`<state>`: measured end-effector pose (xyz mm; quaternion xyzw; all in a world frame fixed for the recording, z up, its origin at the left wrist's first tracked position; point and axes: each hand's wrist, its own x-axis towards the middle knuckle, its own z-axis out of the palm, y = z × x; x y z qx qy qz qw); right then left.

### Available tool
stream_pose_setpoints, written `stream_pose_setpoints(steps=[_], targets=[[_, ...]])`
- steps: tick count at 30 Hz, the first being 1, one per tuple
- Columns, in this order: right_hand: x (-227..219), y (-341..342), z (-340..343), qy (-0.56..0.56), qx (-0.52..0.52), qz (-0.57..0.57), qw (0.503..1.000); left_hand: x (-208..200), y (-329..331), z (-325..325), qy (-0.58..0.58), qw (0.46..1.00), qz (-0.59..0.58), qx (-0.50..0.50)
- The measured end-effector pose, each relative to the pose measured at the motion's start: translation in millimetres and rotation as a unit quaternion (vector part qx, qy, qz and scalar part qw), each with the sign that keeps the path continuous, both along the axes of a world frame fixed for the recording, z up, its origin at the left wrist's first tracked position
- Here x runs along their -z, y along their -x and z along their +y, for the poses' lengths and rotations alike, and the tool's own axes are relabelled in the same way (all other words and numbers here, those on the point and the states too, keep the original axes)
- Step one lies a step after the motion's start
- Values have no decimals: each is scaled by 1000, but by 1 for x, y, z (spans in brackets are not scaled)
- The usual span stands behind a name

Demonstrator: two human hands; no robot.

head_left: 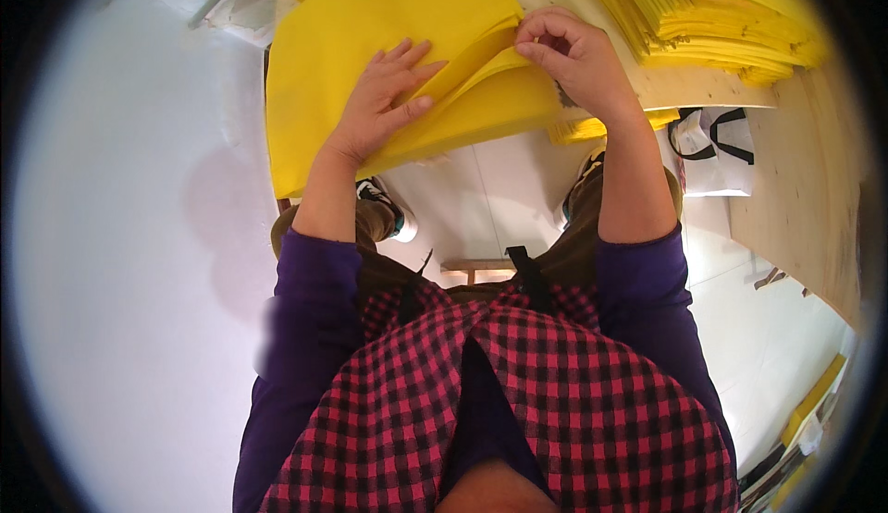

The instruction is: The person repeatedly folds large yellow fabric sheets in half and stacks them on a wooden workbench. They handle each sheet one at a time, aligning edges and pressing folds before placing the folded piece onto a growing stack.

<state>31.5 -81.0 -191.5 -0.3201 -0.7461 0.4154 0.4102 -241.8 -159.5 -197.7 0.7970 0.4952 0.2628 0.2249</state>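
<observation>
A large sheet of yellow fabric [324, 78] lies over the tabletop and hangs past its near edge. My left hand [388, 97] rests flat on it with the fingers spread, beside a raised fold. At the right end of that fold, my right hand [578, 55] pinches the edge of the yellow fabric between thumb and forefinger. The fold stands up between my hands, with a gap between its layers. Whether the layers are separate pieces, I cannot tell.
Stacks of folded yellow fabric [712, 23] sit on the wooden table [684, 92] at the far right. Below stands a white bag [721, 152] with black handles. A wooden panel [805, 189] rises at the right. Part of a wooden stool [476, 266] shows between my legs.
</observation>
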Motion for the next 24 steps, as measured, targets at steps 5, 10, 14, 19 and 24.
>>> stream_pose_setpoints(steps=[5,10,14,19,24], targets=[[0,7,-1,71,17,10,997,-1,3,-1,-4,1000,-3,13],[2,21,4,106,18,57,993,0,7,2,0,1000,-11,29],[2,24,8,101,35,54,993,-2,5,1,24,999,-39,21],[-2,24,7,85,51,71,992,-1,3,0,52,997,-53,-8],[-10,-15,9,102,-15,-13,995,2,3,-1,55,994,-89,-19]])
